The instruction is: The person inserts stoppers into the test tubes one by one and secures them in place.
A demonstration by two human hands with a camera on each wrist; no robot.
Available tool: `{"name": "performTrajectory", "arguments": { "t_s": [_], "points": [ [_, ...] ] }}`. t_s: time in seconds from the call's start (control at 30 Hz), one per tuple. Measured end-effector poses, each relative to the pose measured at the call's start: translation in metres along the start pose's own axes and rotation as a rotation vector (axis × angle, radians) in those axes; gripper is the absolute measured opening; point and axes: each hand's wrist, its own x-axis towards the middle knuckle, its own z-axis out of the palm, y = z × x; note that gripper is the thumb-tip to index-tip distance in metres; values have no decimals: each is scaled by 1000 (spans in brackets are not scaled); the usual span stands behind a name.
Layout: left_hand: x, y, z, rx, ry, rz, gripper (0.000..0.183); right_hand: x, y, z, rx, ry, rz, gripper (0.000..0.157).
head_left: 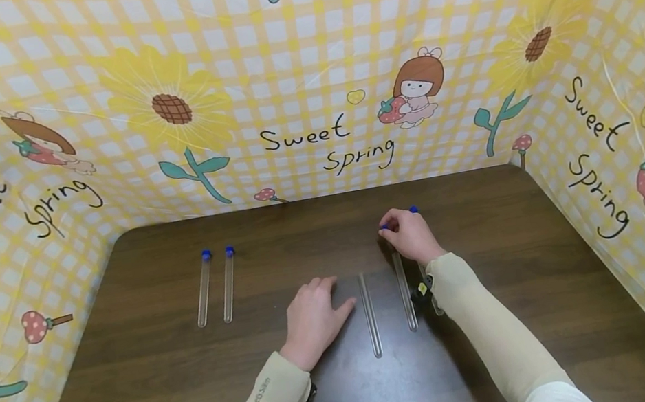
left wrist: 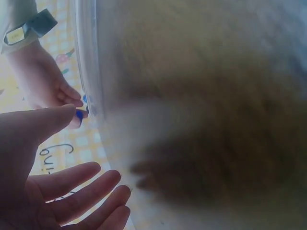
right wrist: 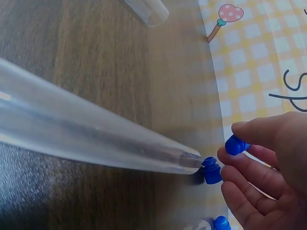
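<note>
My right hand (head_left: 410, 235) pinches a small blue cap (right wrist: 235, 144) between thumb and fingers. Just below it in the right wrist view, a second blue cap (right wrist: 211, 170) stands at the mouth of a clear test tube (head_left: 405, 293); whether it is seated cannot be told. Beneath the wrist lies another tube, mostly hidden, its blue cap (head_left: 414, 209) showing beyond the hand. An uncapped test tube (head_left: 371, 319) lies between the hands. Left of that tube, my left hand (head_left: 313, 317) has its fingers loosely extended and holds nothing.
Two test tubes (head_left: 205, 291) with blue caps lie side by side at the left of the dark wooden table (head_left: 157, 392). A yellow checked cloth (head_left: 289, 60) with printed figures rises along the back and both sides.
</note>
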Motion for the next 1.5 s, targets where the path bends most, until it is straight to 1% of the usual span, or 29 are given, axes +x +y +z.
{"name": "performTrajectory", "arguments": {
  "t_s": [0.17, 0.37, 0.6, 0.73, 0.9, 1.07, 1.3, 1.5],
  "points": [
    [-1, 6, 3, 0, -9, 28, 52, -2, -1, -2, -3, 21, -10, 12],
    [-3, 13, 7, -8, -35, 53, 54, -3, -2, -2, -4, 28, -13, 11],
    [-5, 21, 11, 1, -66, 68, 48, -4, -4, -2, -5, 39, -17, 10],
    [-5, 25, 14, 10, -60, 71, 44, -5, -6, -3, 2, 34, -9, 10],
    [-6, 29, 16, 17, -60, 48, 38, -4, -4, -2, 9, 35, -9, 10],
    [-7, 32, 17, 6, -65, 30, 40, -3, -2, -1, 11, 41, -20, 10],
    [-4, 30, 12, -14, -67, 16, 48, -3, -4, -1, 8, 40, -26, 10],
    [0, 23, 9, 12, -97, -58, 42, -3, -2, 0, 16, 28, -20, 9]
  ]
}}
